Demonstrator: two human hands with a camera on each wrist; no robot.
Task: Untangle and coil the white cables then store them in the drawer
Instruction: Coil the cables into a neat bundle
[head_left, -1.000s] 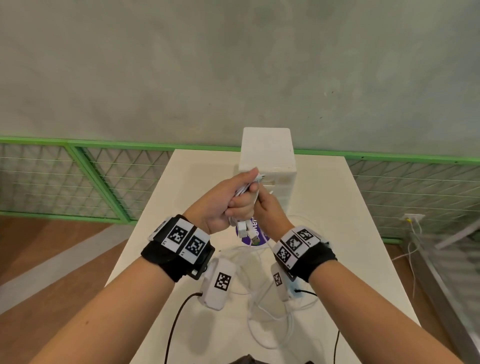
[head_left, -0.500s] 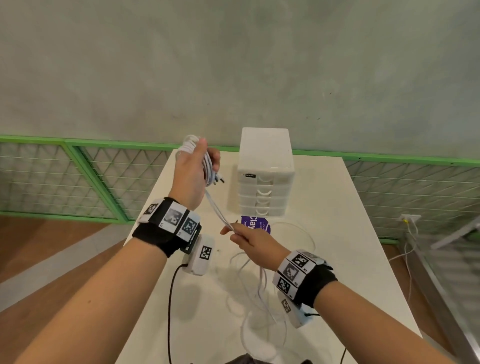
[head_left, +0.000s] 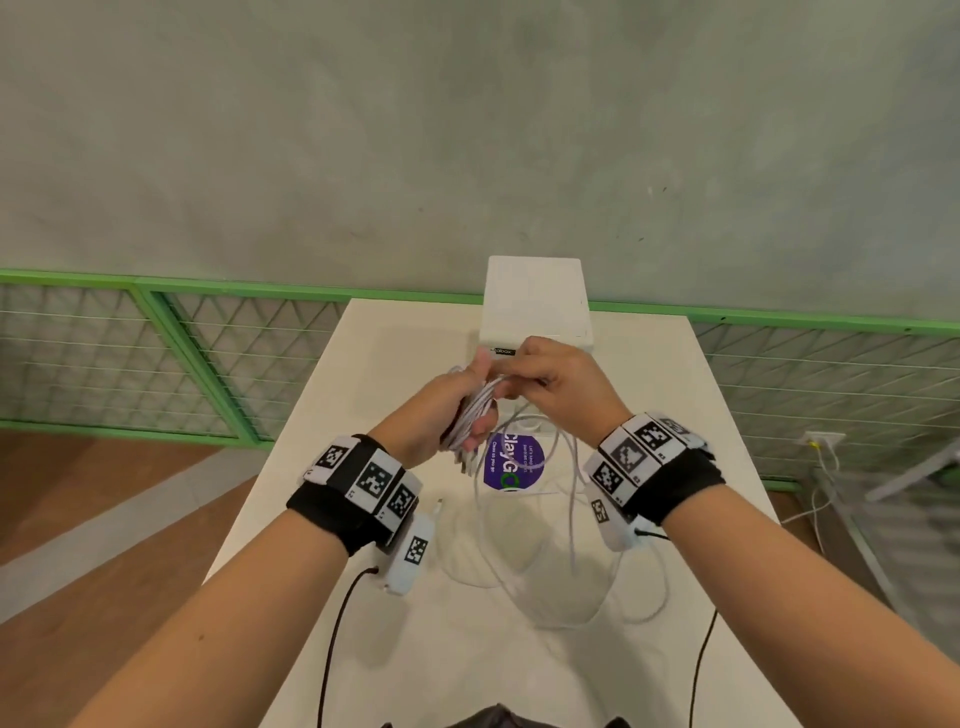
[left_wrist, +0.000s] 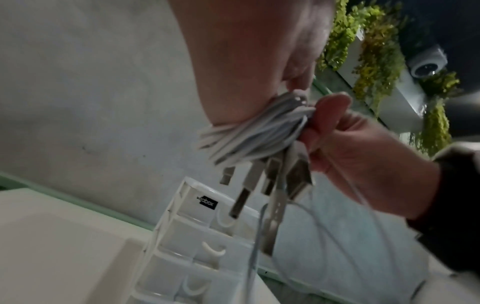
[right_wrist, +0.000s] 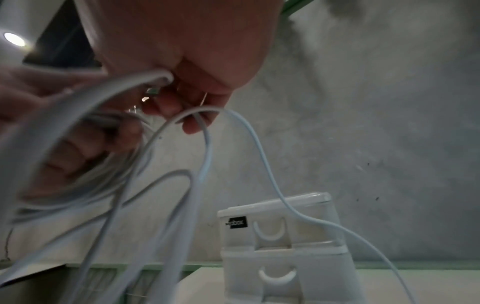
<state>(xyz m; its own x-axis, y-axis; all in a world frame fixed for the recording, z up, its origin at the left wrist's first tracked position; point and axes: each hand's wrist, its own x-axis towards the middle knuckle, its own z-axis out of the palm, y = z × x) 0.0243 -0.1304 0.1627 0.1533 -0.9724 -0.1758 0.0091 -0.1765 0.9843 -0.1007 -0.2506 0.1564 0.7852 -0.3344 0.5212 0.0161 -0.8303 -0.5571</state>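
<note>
My left hand (head_left: 447, 410) grips a bundle of coiled white cables (head_left: 475, 410) held above the table; in the left wrist view the coil (left_wrist: 249, 133) wraps round the hand, with several USB plugs (left_wrist: 262, 185) dangling below. My right hand (head_left: 550, 384) meets it from the right and pinches a cable strand (right_wrist: 202, 115) at the coil. Loose white cable loops (head_left: 561, 561) hang from both hands onto the table. The white drawer unit (head_left: 535, 306) stands just behind the hands, its drawers (right_wrist: 272, 230) closed.
A purple round sticker (head_left: 511, 462) lies on the white table (head_left: 363, 395) under the hands. A green mesh fence (head_left: 156, 358) runs behind the table, before a grey wall. Black wrist-camera wires (head_left: 332, 639) trail toward me.
My left hand came down from the raised left position back to the centre. My right hand rose to meet it, bringing another length of cable onto the coil.
</note>
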